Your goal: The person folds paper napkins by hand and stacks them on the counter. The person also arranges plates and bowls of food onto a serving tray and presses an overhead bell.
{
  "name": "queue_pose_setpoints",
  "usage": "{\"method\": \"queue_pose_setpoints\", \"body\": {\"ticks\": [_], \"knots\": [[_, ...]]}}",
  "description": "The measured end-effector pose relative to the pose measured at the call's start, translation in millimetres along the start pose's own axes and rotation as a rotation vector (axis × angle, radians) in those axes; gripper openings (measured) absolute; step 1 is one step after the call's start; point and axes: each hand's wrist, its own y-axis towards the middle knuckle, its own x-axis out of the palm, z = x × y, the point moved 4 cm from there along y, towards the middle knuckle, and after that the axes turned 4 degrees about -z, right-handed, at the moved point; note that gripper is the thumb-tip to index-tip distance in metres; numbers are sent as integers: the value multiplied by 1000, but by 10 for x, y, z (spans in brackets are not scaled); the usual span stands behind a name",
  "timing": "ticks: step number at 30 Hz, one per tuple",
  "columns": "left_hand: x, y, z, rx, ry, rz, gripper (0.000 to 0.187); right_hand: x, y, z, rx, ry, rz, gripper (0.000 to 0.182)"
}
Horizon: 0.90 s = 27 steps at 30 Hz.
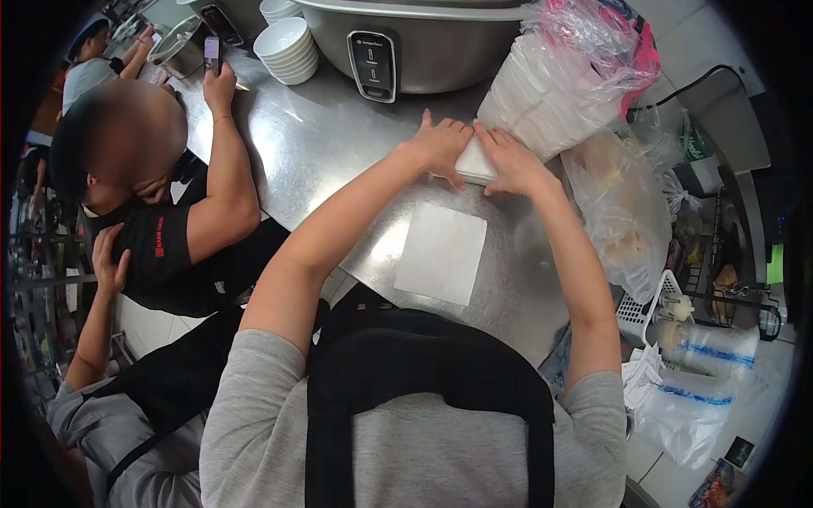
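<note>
Both of my hands rest on a small stack of white paper sheets (476, 166) at the foot of a large plastic-wrapped white stack (542, 93). My left hand (442, 148) lies against the stack's left side, fingers spread. On its right side is my right hand (511, 164), its fingers apart and the thumb pointing down. Nearer to me, a single white sheet (441, 252) lies flat on the steel table (356, 190).
A large steel cooker (423, 51) stands at the back, with stacked white bowls (287, 51) left of it. Clear bags (622, 207) hang at the right edge. A person holding a phone (212, 55) leans in at the left; another person's hand (110, 261) is behind.
</note>
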Motion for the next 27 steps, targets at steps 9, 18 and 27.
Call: {"method": "queue_pose_setpoints", "body": {"ticks": [9, 18, 27], "knots": [[107, 22, -72, 106, -127, 217, 105, 120, -58, 6, -22, 15, 64, 109], [544, 29, -91, 55, -243, 289, 108, 692, -37, -117, -29, 120, 364, 73], [527, 10, -55, 28, -179, 287, 104, 800, -29, -18, 15, 152, 398, 68]]}}
